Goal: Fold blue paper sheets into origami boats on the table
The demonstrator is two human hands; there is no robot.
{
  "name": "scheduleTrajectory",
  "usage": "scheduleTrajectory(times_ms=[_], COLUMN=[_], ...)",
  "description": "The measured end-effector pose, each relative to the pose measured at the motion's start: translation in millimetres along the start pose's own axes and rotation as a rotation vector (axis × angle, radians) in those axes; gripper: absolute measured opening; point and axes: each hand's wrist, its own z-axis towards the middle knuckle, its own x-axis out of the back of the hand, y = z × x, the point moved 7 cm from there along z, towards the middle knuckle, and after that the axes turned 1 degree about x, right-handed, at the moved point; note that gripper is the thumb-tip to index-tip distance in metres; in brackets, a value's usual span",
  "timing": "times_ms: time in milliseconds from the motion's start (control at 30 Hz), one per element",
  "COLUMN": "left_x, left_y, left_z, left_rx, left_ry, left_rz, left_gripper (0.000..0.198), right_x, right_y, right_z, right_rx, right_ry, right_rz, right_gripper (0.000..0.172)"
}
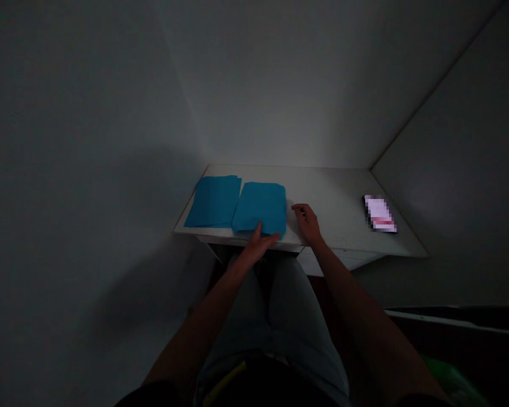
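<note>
We identify two stacks of blue sheets on the white desk (326,192), at its left end; the material cannot be confirmed at this resolution. The left blue stack (213,202) lies flat with its outer corner at the desk's left edge, set back from the far edge. The right blue stack (261,207) lies just beside it, nearer the centre, with its lower side at the desk's near edge. The two stacks sit slightly askew to each other.

We find the left hand (257,246) at the near edge of the desk, open and flat, with its fingers (268,238) on the lower edge of the right blue stack. It is not gripping the stack. The right hand (306,222) is positioned over the desk, just to the right of the right blue stack. Its fingers (296,208) are loosely curled and close on nothing, and they do not touch the stack.

Near the desk's right edge we note a flat rectangular item (379,213), too blurred to identify. The desk stands in a corner between plain walls (280,85), above the person's knees, covered by grey shorts (280,322).
</note>
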Motion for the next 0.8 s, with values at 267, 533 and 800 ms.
scheduleTrajectory(times_ms=[267,533,800], left_x=[-56.3,-77.0,-15.1], left_y=[-14.0,31.0,63.8], left_z=[-40.4,-53.7,-32.6], left_rx=[-0.037,-0.429,-0.748], left_ry=[-0.228,-0.272,0.080], left_rz=[0.083,0.581,0.839], left_gripper=[0.126,0.110,0.117], right_x=[38.7,54.8,59.0], right_y=[15.1,24.5,27.4], right_z=[-36.1,-50.0,-41.3], right_rx=[0.345,0.279,0.086], right_ry=[-0.445,-0.472,-0.261], right_rz=[-0.239,-0.431,-0.286], right_gripper=[0.046,0.067,0.043])
